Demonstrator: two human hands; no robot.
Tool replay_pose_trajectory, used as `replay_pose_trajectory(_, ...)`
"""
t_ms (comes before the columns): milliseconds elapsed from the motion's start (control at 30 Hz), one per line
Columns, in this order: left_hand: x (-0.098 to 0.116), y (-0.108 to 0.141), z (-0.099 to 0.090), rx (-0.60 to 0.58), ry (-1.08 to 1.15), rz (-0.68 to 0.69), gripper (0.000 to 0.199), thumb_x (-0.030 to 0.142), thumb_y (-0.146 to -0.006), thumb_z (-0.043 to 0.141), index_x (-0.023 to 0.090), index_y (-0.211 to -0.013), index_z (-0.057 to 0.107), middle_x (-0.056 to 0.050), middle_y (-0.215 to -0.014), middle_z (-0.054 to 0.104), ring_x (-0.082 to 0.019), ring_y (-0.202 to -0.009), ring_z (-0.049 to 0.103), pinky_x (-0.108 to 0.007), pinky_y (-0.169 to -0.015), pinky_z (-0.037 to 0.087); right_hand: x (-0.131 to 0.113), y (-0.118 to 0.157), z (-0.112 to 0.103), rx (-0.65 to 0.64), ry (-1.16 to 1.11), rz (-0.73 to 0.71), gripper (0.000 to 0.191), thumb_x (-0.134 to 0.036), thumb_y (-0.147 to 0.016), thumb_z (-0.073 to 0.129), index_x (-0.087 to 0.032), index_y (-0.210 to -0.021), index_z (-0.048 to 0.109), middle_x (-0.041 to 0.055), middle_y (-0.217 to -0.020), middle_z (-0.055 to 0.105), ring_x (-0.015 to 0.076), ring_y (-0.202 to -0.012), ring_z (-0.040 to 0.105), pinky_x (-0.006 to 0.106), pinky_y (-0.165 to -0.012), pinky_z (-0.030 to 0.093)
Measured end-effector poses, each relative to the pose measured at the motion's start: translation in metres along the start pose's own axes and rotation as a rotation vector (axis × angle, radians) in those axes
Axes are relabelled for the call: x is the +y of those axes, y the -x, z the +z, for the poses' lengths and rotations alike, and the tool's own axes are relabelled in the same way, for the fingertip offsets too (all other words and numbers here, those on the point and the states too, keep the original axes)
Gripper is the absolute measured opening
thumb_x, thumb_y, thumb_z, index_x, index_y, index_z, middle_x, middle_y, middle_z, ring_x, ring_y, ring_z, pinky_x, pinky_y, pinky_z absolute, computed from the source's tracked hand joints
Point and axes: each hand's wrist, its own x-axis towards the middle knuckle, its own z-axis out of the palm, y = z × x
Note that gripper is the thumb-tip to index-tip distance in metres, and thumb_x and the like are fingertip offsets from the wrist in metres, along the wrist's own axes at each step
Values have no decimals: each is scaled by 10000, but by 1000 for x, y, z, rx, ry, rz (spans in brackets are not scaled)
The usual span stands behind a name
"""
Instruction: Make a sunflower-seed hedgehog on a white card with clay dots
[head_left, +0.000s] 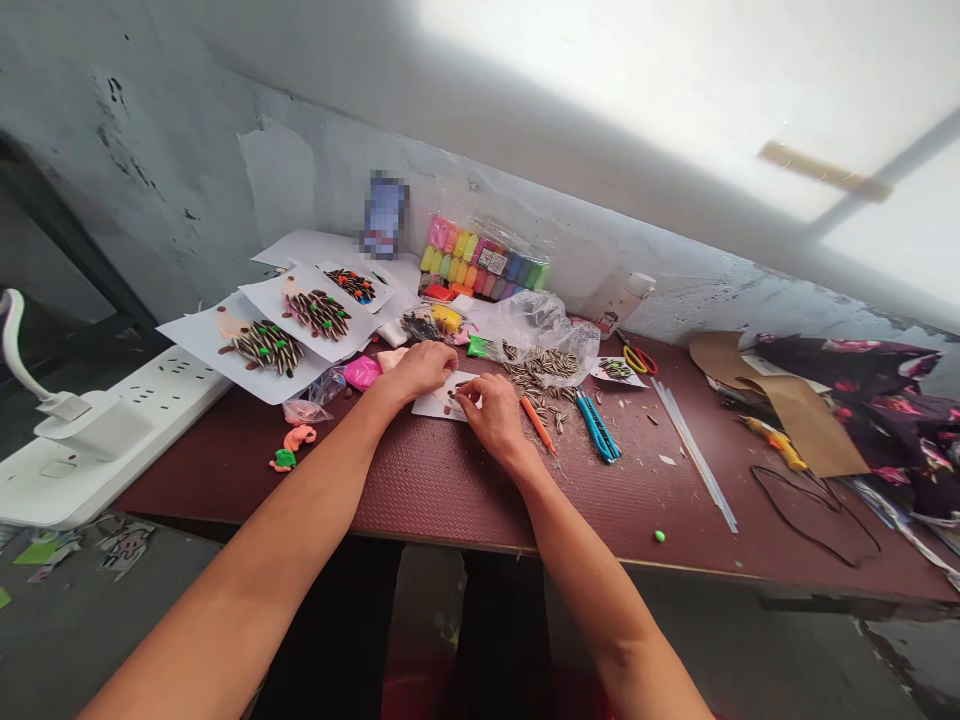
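Note:
A small white card (430, 406) with dark bits on it lies on the table between my hands. My left hand (426, 368) is over its upper left part, fingers curled together and pointing down; whatever they hold is hidden. At the card's right side my right hand (491, 410) has thumb and forefinger pinched low over the dark bits, on something too small to make out. Just right of my hands spreads a pile of striped sunflower seeds (541, 378), partly under a clear plastic bag (536, 325). Pink clay (362, 373) lies left of my left hand.
Seed-covered hedgehog pictures (266, 345) on white paper lie left, beside a white power strip (161, 395). A colored clay pack (480, 260) leans on the wall. An orange pencil (538, 425), blue utility knife (598, 428), scissors (639, 358), glue sticks (697, 455) and a glue gun (780, 445) are right.

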Motion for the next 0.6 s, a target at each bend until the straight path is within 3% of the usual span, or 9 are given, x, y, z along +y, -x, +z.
replay_pose_trajectory(600, 3, 1, -3, -14, -9, -6, 270, 163, -832, 553, 179, -978, 778, -91, -987, 776, -226, -940, 697, -279, -835, 514, 2, 0, 2, -16, 13, -12, 102, -163, -891, 671, -196, -803, 710, 34, -817, 681, 182, -798, 546, 315, -794, 382)
